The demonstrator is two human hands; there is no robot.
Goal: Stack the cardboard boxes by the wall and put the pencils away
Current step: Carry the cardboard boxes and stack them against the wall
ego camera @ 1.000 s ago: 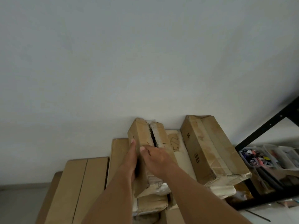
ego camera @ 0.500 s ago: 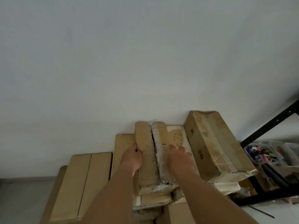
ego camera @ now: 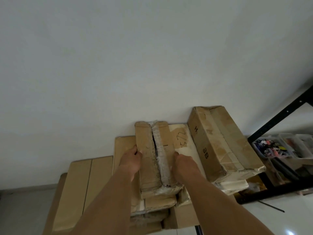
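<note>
Lower centre: left hand [ego camera: 131,157] curled round the left edge of the split box [ego camera: 147,167], thumb on top. Right hand [ego camera: 183,161] pressed against its right side, thumb up, fingers hidden; grip not to be told. Lower left, flat boxes [ego camera: 81,187]. Split box flat atop a stack, far end at the wall [ego camera: 135,65]. Beside it to the right, a white box [ego camera: 186,145]; right again, the 3B box [ego camera: 220,141], also reaching the wall. Right edge, black rack [ego camera: 277,119] with bins [ego camera: 271,150].

Worn cardboard against a matt white wall [ego camera: 135,56]
The narrow box [ego camera: 146,163] is rough, scuffed cardboard with shiny clear tape [ego camera: 159,150] on its seam; the shelf frame [ego camera: 279,116] looks matt black metal.
</note>
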